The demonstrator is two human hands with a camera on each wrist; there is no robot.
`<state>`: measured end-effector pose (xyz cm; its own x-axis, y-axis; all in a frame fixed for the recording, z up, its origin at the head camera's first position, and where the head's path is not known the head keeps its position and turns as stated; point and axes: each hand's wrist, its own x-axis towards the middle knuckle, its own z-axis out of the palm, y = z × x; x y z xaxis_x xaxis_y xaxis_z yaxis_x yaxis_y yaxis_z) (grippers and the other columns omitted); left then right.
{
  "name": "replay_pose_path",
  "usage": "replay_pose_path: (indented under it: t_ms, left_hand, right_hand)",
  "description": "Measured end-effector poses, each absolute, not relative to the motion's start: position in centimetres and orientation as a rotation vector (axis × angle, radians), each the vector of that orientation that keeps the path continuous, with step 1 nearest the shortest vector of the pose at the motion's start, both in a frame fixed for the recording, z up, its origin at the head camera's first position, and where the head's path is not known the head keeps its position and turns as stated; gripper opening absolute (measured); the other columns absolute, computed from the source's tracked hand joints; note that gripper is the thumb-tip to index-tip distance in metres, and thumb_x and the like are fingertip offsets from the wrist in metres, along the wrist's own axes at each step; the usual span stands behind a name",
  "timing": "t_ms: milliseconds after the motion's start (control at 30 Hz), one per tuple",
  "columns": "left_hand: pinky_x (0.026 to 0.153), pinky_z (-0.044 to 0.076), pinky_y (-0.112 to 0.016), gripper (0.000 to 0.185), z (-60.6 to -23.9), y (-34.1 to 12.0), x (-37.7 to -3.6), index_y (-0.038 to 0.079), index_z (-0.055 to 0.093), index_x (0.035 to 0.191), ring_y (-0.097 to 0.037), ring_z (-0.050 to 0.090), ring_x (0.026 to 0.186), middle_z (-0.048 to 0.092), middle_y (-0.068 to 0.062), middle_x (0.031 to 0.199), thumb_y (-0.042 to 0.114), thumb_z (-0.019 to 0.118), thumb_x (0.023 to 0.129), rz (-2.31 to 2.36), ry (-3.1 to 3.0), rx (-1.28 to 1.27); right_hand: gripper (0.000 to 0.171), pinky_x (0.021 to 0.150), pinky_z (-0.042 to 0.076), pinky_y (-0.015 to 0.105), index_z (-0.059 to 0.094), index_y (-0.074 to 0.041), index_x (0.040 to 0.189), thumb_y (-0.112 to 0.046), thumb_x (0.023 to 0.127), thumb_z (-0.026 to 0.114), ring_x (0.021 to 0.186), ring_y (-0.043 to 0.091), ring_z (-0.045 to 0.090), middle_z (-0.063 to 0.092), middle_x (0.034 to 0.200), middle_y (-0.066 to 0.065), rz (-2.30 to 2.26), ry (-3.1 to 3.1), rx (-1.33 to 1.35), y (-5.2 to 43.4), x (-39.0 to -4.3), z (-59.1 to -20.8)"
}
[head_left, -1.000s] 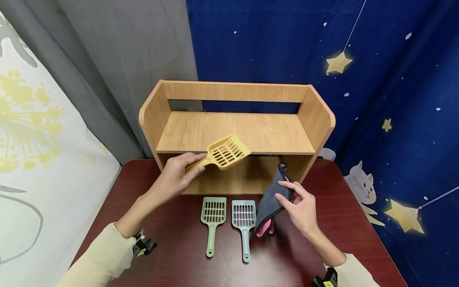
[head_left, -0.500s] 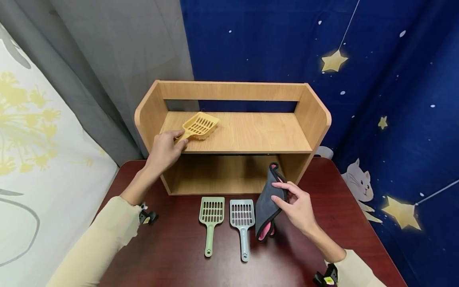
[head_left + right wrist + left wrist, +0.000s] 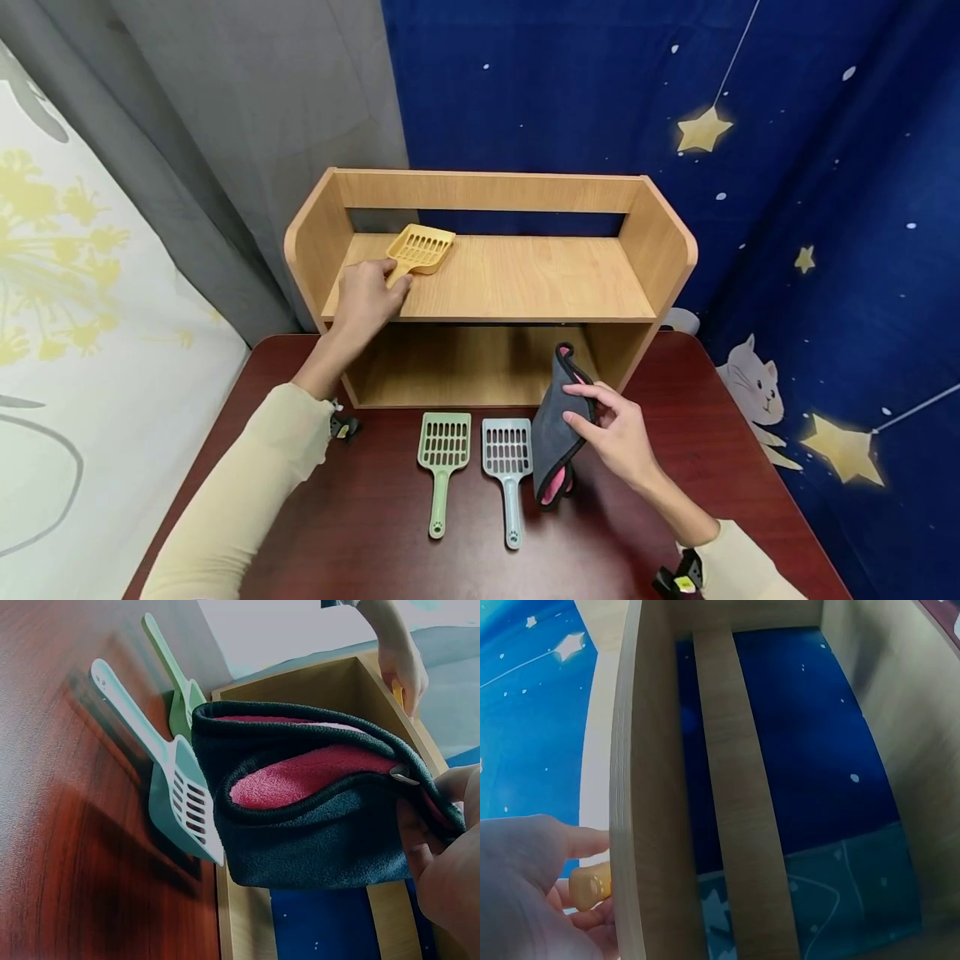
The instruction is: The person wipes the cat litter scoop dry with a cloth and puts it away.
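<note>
The left hand (image 3: pixel 369 293) is up on the top board of the wooden shelf (image 3: pixel 660 242), at about 10 o'clock from the middle of the bench (image 3: pixel 360 533). Its grip is curled around the handle of the yellow scoop (image 3: pixel 420 248). The scoop lies flat on that top board near the left wall, with its slotted end pointing away from the person. In the left wrist view the fingers (image 3: pixel 577 841) wrap the round end of the yellow handle, just beside the edge of a shelf board. The right hand (image 3: pixel 618 435) is lower down, at about 3 o'clock from the middle, in front of the open bottom part of the shelf. Its grip pinches a gray cloth (image 3: pixel 553 425) with a black edge and a pink inside. The cloth hangs down with its low end at the bench; the pictures do not show if it touches. In the right wrist view the cloth (image 3: pixel 315 825) is folded, and the pink side shows in the fold. 2 more scoops lie flat on the bench, side by side, handles toward the person. The green scoop (image 3: pixel 442 454) is on the left, and the gray-blue scoop (image 3: pixel 508 462) is just beside the cloth.
</note>
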<state>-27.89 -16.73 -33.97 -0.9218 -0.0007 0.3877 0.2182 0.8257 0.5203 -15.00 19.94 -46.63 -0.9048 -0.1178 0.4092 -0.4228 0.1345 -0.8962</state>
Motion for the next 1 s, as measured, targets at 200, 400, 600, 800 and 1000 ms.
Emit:
replay_pose_path:
  t_ms: [200, 400, 600, 800, 1000]
  left_hand:
    - [0.081, 0.054, -0.043, 0.051, -34.0, -15.6, -28.1, -0.008, 0.065, 0.138, -0.03, 0.065, 0.107, 0.064, -0.027, 0.137, 0.028, 0.07, 0.102, -0.9, -2.628, -0.135]
    - [0.055, 0.029, -0.029, 0.037, -34.0, -14.7, -28.1, -0.008, 0.076, 0.108, -0.019, 0.044, 0.067, 0.058, -0.008, 0.074, 0.027, 0.069, 0.102, -0.979, -2.606, -0.203]
    - [0.054, 0.029, -0.026, 0.031, -34.1, -14.6, -28.0, 0.003, 0.067, 0.084, -0.015, 0.044, 0.064, 0.047, 0.0, 0.067, 0.027, 0.069, 0.103, -1.017, -2.595, -0.25]
    - [0.064, 0.046, -0.032, 0.032, -34.2, -15.5, -27.3, -0.003, 0.075, 0.106, -0.022, 0.06, 0.076, 0.068, -0.012, 0.086, 0.028, 0.066, 0.105, -1.016, -2.579, -0.24]
    - [0.089, 0.056, -0.048, 0.053, -35.0, -16.7, -25.1, -0.008, 0.059, 0.144, -0.034, 0.069, 0.102, 0.069, -0.021, 0.118, 0.025, 0.069, 0.103, -1.018, -2.44, -0.262]
  right_hand:
    - [0.037, 0.076, 0.061, 0.026, 0.073, 0.007, 0.122, 0.015, 0.085, 0.079, 0.093, 0.011, 0.071, 0.066, 0.114, 0.025, 1.84, -2.164, 0.56, 20.0, -15.2, -47.1]
    - [0.038, 0.075, 0.061, 0.025, 0.073, 0.007, 0.122, 0.015, 0.085, 0.078, 0.092, 0.01, 0.07, 0.066, 0.113, 0.026, 1.832, -2.166, 0.572, 20.1, -15.3, -47.3]
    - [0.037, 0.075, 0.061, 0.024, 0.074, 0.007, 0.122, 0.015, 0.086, 0.079, 0.092, 0.01, 0.07, 0.066, 0.113, 0.025, 1.823, -2.174, 0.579, 20.2, -15.5, -47.2]
    - [0.038, 0.074, 0.061, 0.025, 0.074, 0.005, 0.124, 0.013, 0.087, 0.078, 0.091, 0.011, 0.069, 0.066, 0.115, 0.023, 1.821, -2.199, 0.595, 20.5, -15.7, -46.7]
    - [0.037, 0.07, 0.059, 0.022, 0.074, 0.004, 0.124, 0.013, 0.089, 0.077, 0.084, 0.011, 0.068, 0.066, 0.111, 0.022, 1.777, -2.235, 0.671, 21.2, -16.1, -46.1]
